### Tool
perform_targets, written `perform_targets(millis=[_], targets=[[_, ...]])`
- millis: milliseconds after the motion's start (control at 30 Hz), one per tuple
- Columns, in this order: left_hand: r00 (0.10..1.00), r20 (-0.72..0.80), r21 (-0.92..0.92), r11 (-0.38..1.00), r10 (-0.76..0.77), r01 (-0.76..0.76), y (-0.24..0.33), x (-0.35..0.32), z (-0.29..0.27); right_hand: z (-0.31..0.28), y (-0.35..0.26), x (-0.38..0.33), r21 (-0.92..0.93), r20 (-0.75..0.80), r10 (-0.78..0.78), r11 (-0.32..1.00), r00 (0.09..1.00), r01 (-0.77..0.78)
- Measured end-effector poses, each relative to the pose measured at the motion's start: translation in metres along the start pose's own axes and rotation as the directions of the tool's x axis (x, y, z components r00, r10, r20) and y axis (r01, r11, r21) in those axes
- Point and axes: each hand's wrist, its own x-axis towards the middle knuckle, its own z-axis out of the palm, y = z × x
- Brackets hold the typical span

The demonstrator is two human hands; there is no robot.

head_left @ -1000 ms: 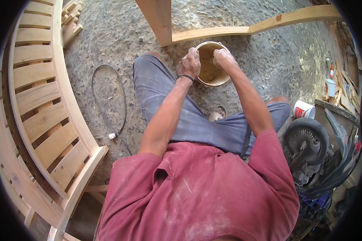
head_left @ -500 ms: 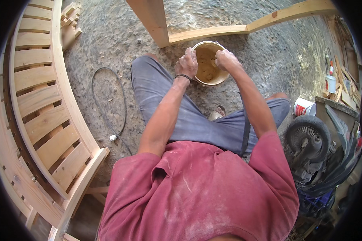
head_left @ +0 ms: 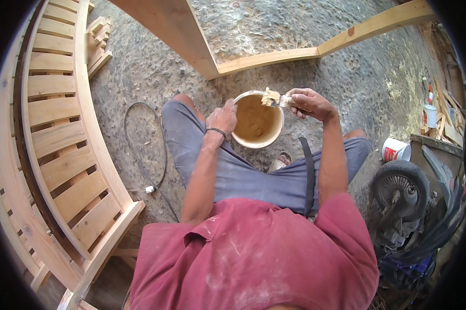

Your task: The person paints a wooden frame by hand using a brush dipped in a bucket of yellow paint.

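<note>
Between my knees is a round, pale bucket (head_left: 274, 135) with tan, paste-like filler (head_left: 253, 121) inside. My left hand (head_left: 222, 118) is closed on the bucket's left rim. In my right hand (head_left: 311, 104), above the right rim, is a small putty knife (head_left: 285, 101), its handle mostly hidden by my fingers. A lump of tan filler (head_left: 270, 97) clings to the blade, over the bucket's far edge.
Just beyond the bucket stands a wooden frame (head_left: 274, 58). Slatted wooden panels (head_left: 60, 137) line the left, with a black cable (head_left: 165, 150) on the rough floor nearby. At right are a white-and-red tub (head_left: 395, 151), a wheel (head_left: 401, 188) and wood scraps (head_left: 445, 111).
My right hand has come up out of the bucket, bringing the filler-loaded putty knife into sight. My left hand and the bucket have shifted left and slightly nearer in view.
</note>
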Motion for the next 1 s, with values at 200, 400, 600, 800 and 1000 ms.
perform_targets(millis=[200,400,600,800,1000], targets=[[0.983,0.003,0.024,0.982,0.186,-0.186,-0.024,-0.002,-0.042,0.015,0.005,0.064,0.119,-0.135,-0.220,0.964,0.966,0.237],[0.571,-0.808,-0.133,0.899,0.146,-0.418,-0.017,0.036,-0.131,0.061,-0.001,0.154,-0.815,-0.336,-0.341,0.572,0.878,-0.090],[0.543,-0.779,-0.241,0.650,0.314,-0.721,-0.008,0.059,-0.120,0.084,0.013,0.202,-0.902,-0.349,-0.254,0.351,0.902,-0.251],[0.638,-0.713,-0.318,0.678,0.290,-0.663,-0.036,0.089,-0.102,0.088,0.019,0.215,-0.894,-0.350,-0.283,0.387,0.893,-0.228],[0.641,-0.712,-0.340,0.658,0.287,-0.672,-0.046,0.108,-0.087,0.092,0.018,0.220,-0.892,-0.333,-0.230,0.390,0.914,-0.227]])
